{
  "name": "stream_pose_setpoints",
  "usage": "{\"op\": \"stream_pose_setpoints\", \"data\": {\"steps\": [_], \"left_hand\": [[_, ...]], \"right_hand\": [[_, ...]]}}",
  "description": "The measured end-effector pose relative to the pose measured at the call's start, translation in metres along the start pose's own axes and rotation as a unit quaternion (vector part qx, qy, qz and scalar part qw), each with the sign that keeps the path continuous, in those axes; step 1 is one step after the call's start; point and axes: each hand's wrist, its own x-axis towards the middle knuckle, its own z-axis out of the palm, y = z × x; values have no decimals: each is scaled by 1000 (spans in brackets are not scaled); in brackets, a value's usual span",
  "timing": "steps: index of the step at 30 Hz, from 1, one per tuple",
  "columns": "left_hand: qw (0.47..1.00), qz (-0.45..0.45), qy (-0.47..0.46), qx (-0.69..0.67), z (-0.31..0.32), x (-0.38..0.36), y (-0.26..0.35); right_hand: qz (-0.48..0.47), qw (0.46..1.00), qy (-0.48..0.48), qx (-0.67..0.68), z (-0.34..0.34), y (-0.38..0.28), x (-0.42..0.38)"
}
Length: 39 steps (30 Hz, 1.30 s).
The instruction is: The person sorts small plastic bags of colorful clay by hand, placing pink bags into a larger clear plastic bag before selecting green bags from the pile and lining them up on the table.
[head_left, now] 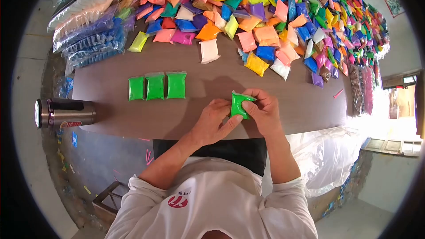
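Both of my hands grip one small bright green packet (238,102), a clear plastic pouch filled with something soft-looking, near the front edge of the table. My left hand (216,120) holds its lower left side, the thumb along the bottom. On its right side, my right hand (264,111) presses the thumb onto the front; the fingers behind the packet are partly hidden. Further left, three similar green packets lie side by side in a row: a left one (136,88), a middle one (155,86) and a right one (176,85).
A large heap of multicoloured packets (265,35) covers the back of the brown table (102,79). Stacked bagged packets (93,35) stand at the back left. A metal thermos (71,112) lies at the left edge. Clear plastic sheeting (325,159) hangs at the right front.
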Motion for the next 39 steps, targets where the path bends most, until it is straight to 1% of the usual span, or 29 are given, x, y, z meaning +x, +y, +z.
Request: {"op": "stream_pose_setpoints", "data": {"steps": [1, 4, 7, 10, 13, 16, 19, 22, 25, 28, 31, 34, 37, 39], "left_hand": [[1000, 3, -7, 10, -1, 0, 0], [999, 20, 31, 3, 5, -1, -4], [1000, -17, 2, -7, 2, -2, -6], [1000, -1, 7, 24, 5, -2, -7], [999, 21, 13, 37, 5, 0, -3], [1000, -9, -9, 4, 2, -2, -8], [999, 16, 1, 35, 5, -2, -8], [999, 25, 10, 35, 7, -3, -10], [1000, -5, -6, 9, 3, -2, -9], [1000, 20, 6, 17, 6, -1, -11], [999, -18, 14, 26, 5, -1, -6], [998, 47, 15, 24, 8, -1, -8], [995, 65, 15, 77, 11, -3, -10], [996, 65, 24, 62, 14, -4, -12]], "right_hand": [[-10, 1000, 3, -3, 1, 2, -1], [14, 999, 35, -6, 6, -5, -4], [40, 999, 17, 18, 4, -6, -6], [83, 996, -12, -29, -11, 2, -11], [92, 995, -20, -31, -14, -1, -11], [115, 991, -55, -45, -12, -10, -9], [76, 996, -49, -22, -6, -5, -10], [75, 994, -38, -75, -8, 2, -11], [100, 990, -71, 73, -5, -10, -7], [115, 992, -54, -15, -11, -11, -2], [122, 990, -11, -71, -18, -7, 12], [95, 992, 26, -73, -5, -18, 33], [97, 988, -9, -117, 11, -17, 59], [98, 983, -51, -148, 31, -19, 69]]}}
